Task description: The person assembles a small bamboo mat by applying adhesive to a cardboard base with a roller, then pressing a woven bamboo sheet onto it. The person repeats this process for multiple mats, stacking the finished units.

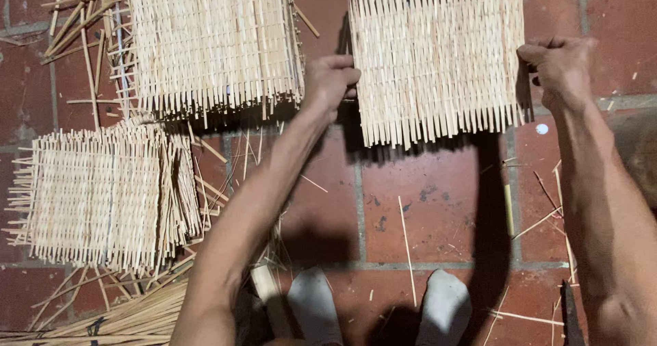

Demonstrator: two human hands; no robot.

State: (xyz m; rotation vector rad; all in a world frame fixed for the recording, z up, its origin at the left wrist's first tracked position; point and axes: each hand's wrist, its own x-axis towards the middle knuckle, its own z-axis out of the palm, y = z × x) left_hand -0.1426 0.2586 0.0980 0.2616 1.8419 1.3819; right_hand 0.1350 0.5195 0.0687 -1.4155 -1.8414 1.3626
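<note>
Two feet in grey socks [445,308] rest on the red tile floor [438,202], nearest to the camera. Above them a woven bamboo mat [438,62] is held over the floor. The left hand [330,80] is closed on its left edge, the right hand [562,69] is closed on its right edge, both arms stretched forward. To the left lie two stacks of similar mats [212,41] [102,195], with loose bamboo strips [116,318] around them.
</note>
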